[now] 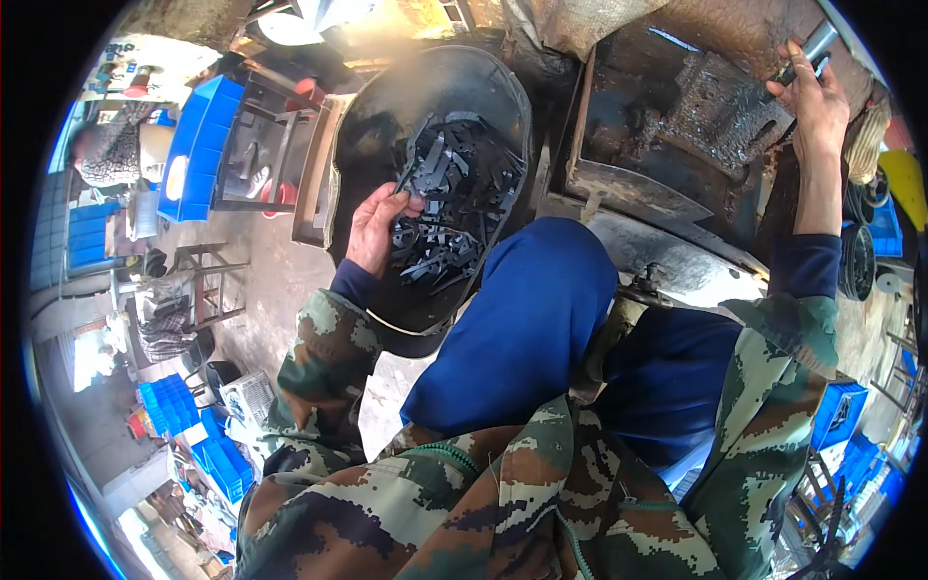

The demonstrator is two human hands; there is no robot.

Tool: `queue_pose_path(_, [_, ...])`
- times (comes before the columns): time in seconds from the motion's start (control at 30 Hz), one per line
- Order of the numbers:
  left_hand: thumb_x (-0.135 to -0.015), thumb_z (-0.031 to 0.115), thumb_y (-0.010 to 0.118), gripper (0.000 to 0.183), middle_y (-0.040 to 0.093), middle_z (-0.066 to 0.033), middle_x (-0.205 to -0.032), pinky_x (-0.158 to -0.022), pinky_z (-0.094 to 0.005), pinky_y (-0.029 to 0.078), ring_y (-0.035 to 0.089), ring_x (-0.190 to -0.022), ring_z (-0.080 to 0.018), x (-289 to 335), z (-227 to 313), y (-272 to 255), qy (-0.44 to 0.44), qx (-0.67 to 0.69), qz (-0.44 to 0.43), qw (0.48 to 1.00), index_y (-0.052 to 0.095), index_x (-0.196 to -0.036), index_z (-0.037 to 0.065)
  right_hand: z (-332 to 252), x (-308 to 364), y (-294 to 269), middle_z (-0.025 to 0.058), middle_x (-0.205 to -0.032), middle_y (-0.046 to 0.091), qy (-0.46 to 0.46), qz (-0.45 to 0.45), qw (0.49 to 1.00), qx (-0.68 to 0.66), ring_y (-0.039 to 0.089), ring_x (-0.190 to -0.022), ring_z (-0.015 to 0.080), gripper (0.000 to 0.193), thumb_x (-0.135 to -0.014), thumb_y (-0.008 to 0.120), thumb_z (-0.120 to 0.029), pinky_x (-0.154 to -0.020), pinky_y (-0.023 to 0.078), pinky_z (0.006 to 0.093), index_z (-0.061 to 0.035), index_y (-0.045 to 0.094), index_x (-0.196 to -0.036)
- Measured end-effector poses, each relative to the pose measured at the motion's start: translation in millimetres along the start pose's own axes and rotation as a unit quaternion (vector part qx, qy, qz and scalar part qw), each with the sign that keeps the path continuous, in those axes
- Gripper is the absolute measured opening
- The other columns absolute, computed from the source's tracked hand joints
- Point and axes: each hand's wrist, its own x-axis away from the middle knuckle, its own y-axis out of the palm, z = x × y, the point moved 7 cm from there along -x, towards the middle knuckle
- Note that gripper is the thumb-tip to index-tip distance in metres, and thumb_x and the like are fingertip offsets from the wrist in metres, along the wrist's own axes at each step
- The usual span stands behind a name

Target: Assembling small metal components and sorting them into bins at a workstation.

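A large dark tub (432, 66) stands to my left, holding a heap of flat, dark metal pieces (449, 174) with notched ends. Above the left side of that heap is my left hand (379, 230), its thumb and fingers pinched on a thin metal piece (410, 170). At the upper right, my right hand (815, 104) has its fingers curled around a dark, rod-like tool (793, 72); its exact kind is unclear. A shiny metal cylinder (820, 41) sits just beyond those fingers. Below and left of this hand lies a wet, grimy metal block (720, 111) in a shallow tray (633, 184).
My knees, in blue trousers (541, 300), are between the tub and the tray. A wooden stand (311, 184) adjoins the tub's left side. Blue bins (200, 145) stand farther left. A pale glove (867, 145) hangs at the right, near black coiled hose (856, 261).
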Motion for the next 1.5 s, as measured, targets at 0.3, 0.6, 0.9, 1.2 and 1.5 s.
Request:
queue_pose_path(0.3, [-0.096, 0.025, 0.052, 0.03, 0.067, -0.01, -0.087, -0.082, -0.0299, 0.048, 0.063, -0.081, -0.0169, 8, -14, 11, -0.035, -0.057, -0.019, 0.998, 0.06, -0.1, -0.004, -16, 15, 8, -0.0078, -0.064, 0.039, 0.017, 0.038, 0.999, -0.011, 0.042, -0.054, 0.0011, 0.032, -0.094, 0.066, -0.025, -0.064, 0.06, 0.023, 0.0001, 0.067, -0.114])
queue_pose_path(0.6, [-0.098, 0.029, 0.044, 0.042, 0.068, -0.0122, -0.101, -0.095, -0.0285, 0.043, 0.063, -0.099, -0.0199, 10, -39, 31, -0.045, -0.094, -0.06, 0.993, 0.062, -0.111, -0.007, -16, 15, 6, -0.0075, -0.065, 0.039, 0.008, 0.035, 0.999, -0.015, 0.043, -0.056, 0.001, 0.031, -0.094, 0.066, -0.024, -0.064, 0.059, 0.0225, 0.0003, 0.068, -0.113])
queue_pose_path(0.9, [-0.098, 0.027, 0.042, 0.046, 0.065, -0.0117, -0.117, -0.102, -0.0289, 0.038, 0.059, -0.113, -0.0213, 5, -33, 14, 0.006, -0.231, -0.066, 0.971, 0.06, -0.119, -0.01, -16, 15, 8, -0.0066, -0.067, 0.044, 0.005, 0.029, 0.999, -0.026, 0.045, -0.056, 0.0012, 0.032, -0.093, 0.067, -0.023, -0.064, 0.06, 0.0227, 0.0014, 0.066, -0.115])
queue_pose_path(1.2, [-0.1, 0.028, 0.041, 0.04, 0.063, -0.0075, -0.087, -0.083, -0.0297, 0.044, 0.057, -0.087, -0.017, 9, 34, 39, 0.053, -0.333, -0.064, 0.939, 0.063, -0.094, -0.005, 2, -1, -2, -0.0025, -0.073, 0.056, -0.016, 0.011, 1.0, -0.018, 0.047, -0.057, 0.0014, 0.037, -0.092, 0.068, -0.022, -0.062, 0.06, 0.0228, 0.0034, 0.063, -0.119])
queue_pose_path(1.5, [-0.101, 0.029, 0.038, 0.044, 0.05, -0.0007, -0.072, -0.071, -0.0267, 0.04, 0.046, -0.072, -0.0117, -2, 136, 109, 0.163, -0.219, -0.046, 0.961, 0.066, -0.093, -0.003, 0, -1, 3, 0.0056, -0.094, 0.069, -0.025, 0.011, 0.999, -0.042, 0.049, -0.059, 0.0017, 0.039, -0.093, 0.067, -0.021, -0.061, 0.06, 0.0226, 0.0041, 0.06, -0.122])
